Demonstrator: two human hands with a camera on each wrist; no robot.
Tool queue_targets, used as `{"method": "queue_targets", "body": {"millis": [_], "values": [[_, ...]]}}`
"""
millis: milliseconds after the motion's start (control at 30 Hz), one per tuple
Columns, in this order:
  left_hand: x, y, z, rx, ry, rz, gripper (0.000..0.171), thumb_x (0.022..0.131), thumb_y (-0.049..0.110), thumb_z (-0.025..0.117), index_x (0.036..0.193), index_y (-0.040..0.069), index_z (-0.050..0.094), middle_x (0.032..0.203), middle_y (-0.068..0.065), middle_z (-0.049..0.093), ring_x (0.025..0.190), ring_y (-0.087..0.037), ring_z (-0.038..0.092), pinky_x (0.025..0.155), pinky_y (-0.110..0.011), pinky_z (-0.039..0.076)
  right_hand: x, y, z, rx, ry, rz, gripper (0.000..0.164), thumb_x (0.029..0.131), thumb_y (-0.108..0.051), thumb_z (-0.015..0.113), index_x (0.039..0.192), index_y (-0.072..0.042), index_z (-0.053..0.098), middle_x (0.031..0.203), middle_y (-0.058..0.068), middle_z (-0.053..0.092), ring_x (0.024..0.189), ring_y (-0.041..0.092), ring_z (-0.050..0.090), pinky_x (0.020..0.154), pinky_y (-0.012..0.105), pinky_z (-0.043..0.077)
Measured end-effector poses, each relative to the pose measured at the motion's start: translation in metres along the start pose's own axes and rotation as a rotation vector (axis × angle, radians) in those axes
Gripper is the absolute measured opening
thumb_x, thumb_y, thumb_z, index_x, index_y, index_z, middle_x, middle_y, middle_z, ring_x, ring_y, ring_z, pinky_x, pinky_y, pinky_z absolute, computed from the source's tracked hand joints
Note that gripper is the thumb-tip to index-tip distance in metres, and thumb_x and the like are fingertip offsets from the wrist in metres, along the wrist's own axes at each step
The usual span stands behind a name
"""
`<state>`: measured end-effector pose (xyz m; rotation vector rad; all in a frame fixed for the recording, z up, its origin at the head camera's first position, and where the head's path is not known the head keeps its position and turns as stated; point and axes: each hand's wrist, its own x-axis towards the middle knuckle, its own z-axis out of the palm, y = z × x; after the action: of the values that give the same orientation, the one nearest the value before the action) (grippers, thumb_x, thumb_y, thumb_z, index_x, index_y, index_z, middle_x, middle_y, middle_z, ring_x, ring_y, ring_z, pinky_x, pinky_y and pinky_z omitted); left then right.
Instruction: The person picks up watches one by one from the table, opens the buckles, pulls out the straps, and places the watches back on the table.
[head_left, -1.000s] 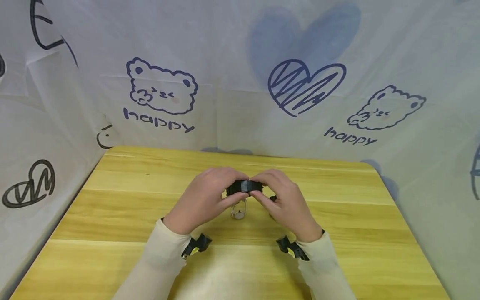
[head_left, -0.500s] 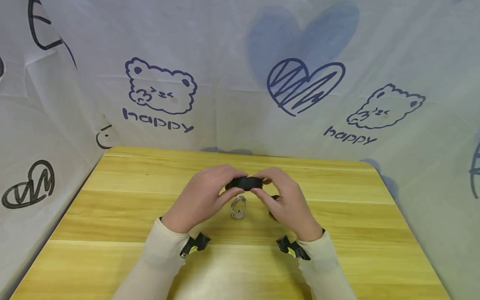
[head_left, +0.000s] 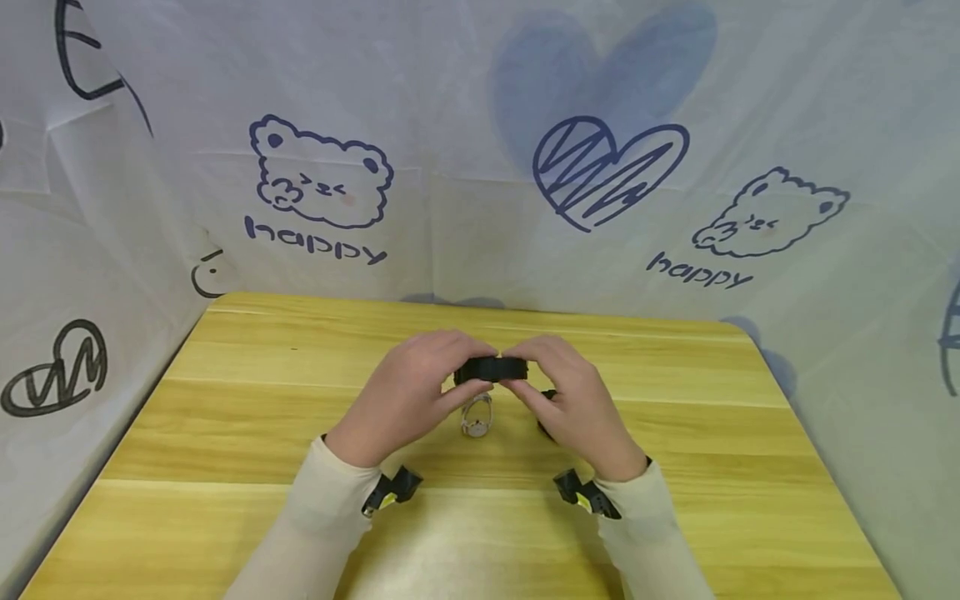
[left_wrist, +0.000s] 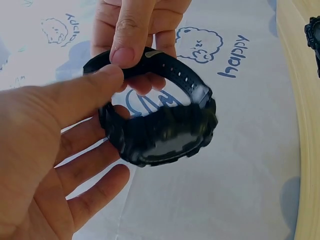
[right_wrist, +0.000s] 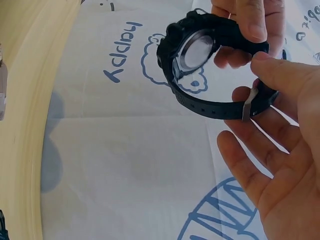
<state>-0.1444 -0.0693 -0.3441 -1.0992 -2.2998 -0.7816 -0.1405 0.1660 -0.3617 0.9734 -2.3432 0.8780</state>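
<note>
Both hands hold a black wristwatch (head_left: 491, 368) up above the table. Its strap forms a loop. In the left wrist view the dark watch face (left_wrist: 175, 145) points down toward the viewer's side, and the right wrist view shows the metal case back (right_wrist: 196, 51) and a metal buckle (right_wrist: 248, 105) on the strap. My left hand (head_left: 408, 392) pinches the watch between thumb and fingers on one side. My right hand (head_left: 573, 400) pinches the strap on the other side. The two thumbs are close together. A silver watch (head_left: 476, 418) stands on the table below the hands.
Another black watch (head_left: 548, 408) lies partly hidden by the right hand; part of it shows at the edge of the left wrist view. The wooden table (head_left: 247, 433) ends at a white cloth (head_left: 465, 242) with drawings. Each sleeve carries a small black wrist camera (head_left: 393, 490).
The held black watch has turned slightly; a grey shiny patch seen at its middle a second ago is gone from the head view. Both hands keep nearly the same place.
</note>
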Motion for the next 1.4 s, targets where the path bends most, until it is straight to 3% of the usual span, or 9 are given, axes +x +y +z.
{"method": "queue_targets", "body": {"millis": [267,400,633,800,967,1167,1267,1400], "values": [[-0.001,-0.003,-0.001,-0.004,-0.024,-0.025,0.032,0.093,0.027,0.079,0.120,0.011,0.072,0.114,-0.001,0.073,0.109,-0.018,0.067,0.095,-0.037,0.055,0.000,0.001,0.000,-0.004,0.001,-0.007,0.027,0.091,-0.010,0.080,0.116,-0.009,0.069,0.112,0.004,0.070,0.108,0.021,0.066,0.091,0.042,0.057],[-0.002,-0.002,-0.001,-0.013,-0.069,-0.049,0.037,0.093,0.028,0.080,0.124,0.010,0.071,0.118,-0.002,0.073,0.109,-0.019,0.068,0.095,-0.037,0.056,-0.001,0.001,0.002,-0.003,-0.049,-0.025,0.025,0.092,-0.012,0.079,0.115,-0.012,0.070,0.112,0.002,0.070,0.106,0.018,0.066,0.087,0.040,0.057],[-0.006,-0.002,0.001,0.013,-0.197,-0.101,0.033,0.092,0.033,0.080,0.120,0.016,0.075,0.105,0.006,0.073,0.092,-0.009,0.069,0.082,-0.030,0.057,-0.004,0.001,0.006,-0.063,-0.122,-0.034,0.021,0.094,-0.019,0.078,0.114,-0.016,0.071,0.110,-0.001,0.071,0.099,0.014,0.066,0.074,0.034,0.056],[-0.006,-0.001,0.002,0.032,-0.234,-0.139,0.030,0.091,0.034,0.082,0.114,0.017,0.075,0.102,0.007,0.073,0.089,-0.007,0.068,0.079,-0.029,0.057,-0.004,0.000,0.007,-0.065,-0.118,-0.039,0.023,0.092,-0.019,0.079,0.114,-0.016,0.072,0.108,-0.002,0.072,0.097,0.013,0.067,0.073,0.033,0.056],[-0.006,0.000,0.002,0.040,-0.207,-0.137,0.021,0.090,0.030,0.083,0.104,0.017,0.075,0.095,0.008,0.072,0.082,-0.006,0.066,0.072,-0.027,0.055,-0.004,-0.002,0.005,-0.041,-0.124,-0.016,0.023,0.093,-0.021,0.079,0.114,-0.017,0.072,0.108,-0.003,0.072,0.099,0.013,0.067,0.076,0.034,0.056],[-0.006,-0.002,0.002,0.029,-0.090,-0.093,0.019,0.089,0.025,0.083,0.103,0.017,0.074,0.095,0.007,0.072,0.082,-0.007,0.066,0.069,-0.026,0.055,-0.004,-0.003,-0.004,-0.004,-0.100,0.047,0.028,0.092,-0.022,0.080,0.118,-0.014,0.072,0.113,-0.001,0.071,0.103,0.017,0.067,0.085,0.040,0.058],[-0.005,-0.003,0.001,0.025,-0.051,-0.070,0.020,0.091,0.025,0.082,0.106,0.015,0.074,0.098,0.006,0.073,0.086,-0.009,0.069,0.072,-0.028,0.057,-0.004,-0.002,-0.008,0.001,-0.082,0.049,0.027,0.094,-0.018,0.078,0.120,-0.014,0.071,0.115,0.000,0.071,0.106,0.018,0.067,0.087,0.042,0.057],[-0.002,-0.002,0.001,0.004,-0.063,-0.066,0.024,0.090,0.025,0.081,0.109,0.014,0.073,0.104,0.004,0.073,0.098,-0.014,0.067,0.085,-0.032,0.057,-0.002,-0.002,-0.010,-0.024,-0.081,0.001,0.028,0.094,-0.014,0.077,0.121,-0.013,0.071,0.115,0.001,0.071,0.106,0.018,0.066,0.081,0.039,0.057]]}}
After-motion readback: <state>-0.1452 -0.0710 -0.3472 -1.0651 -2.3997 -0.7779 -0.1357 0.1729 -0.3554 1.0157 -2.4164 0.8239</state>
